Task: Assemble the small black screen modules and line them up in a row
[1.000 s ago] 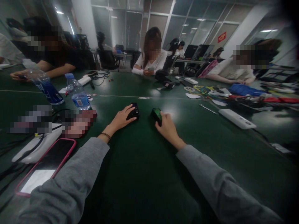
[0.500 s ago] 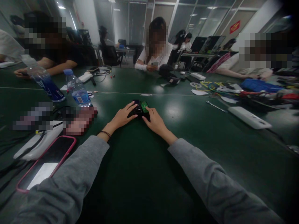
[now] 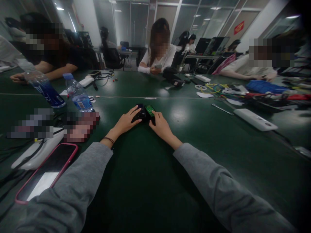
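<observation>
My left hand reaches in from the left and is closed around a small black casing on the dark green table. Its thumb lies along the near side, with the fingers over the far side. My right hand is closed on a black piece with a green circuit board showing on top. The index finger rests on the board's near right corner. Both pieces lie side by side, angled toward each other at the near end. My fingers cover parts of both.
At left lie a pink-cased phone, a white power strip and two bottles, one of them a blue-capped water bottle. To the right are a wrench, another power strip and tangled cables. Several people sit around.
The board piece has turned slightly, and a gap at the far end between it and the black casing is wider. Both hands keep their grip. The view has shifted a little.
</observation>
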A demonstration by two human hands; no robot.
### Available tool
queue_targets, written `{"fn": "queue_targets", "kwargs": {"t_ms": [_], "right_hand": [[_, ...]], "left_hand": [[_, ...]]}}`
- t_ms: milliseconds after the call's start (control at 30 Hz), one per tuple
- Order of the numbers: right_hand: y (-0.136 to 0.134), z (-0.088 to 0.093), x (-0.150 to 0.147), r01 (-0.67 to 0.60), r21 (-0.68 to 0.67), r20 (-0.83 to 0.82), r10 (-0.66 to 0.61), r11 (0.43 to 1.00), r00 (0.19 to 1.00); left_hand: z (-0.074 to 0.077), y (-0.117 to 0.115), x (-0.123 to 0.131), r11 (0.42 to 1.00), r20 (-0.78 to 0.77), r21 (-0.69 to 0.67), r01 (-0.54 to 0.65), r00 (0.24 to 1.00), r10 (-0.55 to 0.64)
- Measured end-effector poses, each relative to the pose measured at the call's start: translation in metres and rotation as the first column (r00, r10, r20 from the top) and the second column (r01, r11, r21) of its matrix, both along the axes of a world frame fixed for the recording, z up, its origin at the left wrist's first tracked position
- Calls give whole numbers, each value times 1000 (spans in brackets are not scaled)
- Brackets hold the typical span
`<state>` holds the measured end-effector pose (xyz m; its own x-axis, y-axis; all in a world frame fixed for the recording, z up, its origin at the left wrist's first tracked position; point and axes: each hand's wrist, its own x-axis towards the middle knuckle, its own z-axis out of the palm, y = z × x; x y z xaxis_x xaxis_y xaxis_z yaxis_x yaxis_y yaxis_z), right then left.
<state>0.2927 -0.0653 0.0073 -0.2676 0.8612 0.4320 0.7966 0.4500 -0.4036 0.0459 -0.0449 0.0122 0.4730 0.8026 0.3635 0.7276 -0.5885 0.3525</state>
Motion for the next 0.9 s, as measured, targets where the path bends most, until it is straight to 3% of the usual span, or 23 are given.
{"fn": "queue_targets", "kwargs": {"t_ms": [200, 567, 733, 900], "right_hand": [[0, 2, 2, 145, 137, 104, -160, 980, 982], [-4, 5, 1, -7, 149, 192, -22, 989, 981], [4, -1, 6, 97, 140, 45, -104, 985, 994], [19, -9, 13, 142, -33, -135, -145, 989, 980]], "left_hand": [[1, -1, 1, 1000, 11, -2, 0, 1000, 0], [-2, 0, 1, 1000, 6, 20, 1, 1000, -1], [-2, 1, 1, 1000, 6, 21, 3, 1000, -3], [-1, 0, 1, 1000, 0, 9, 2, 1000, -2]]}}
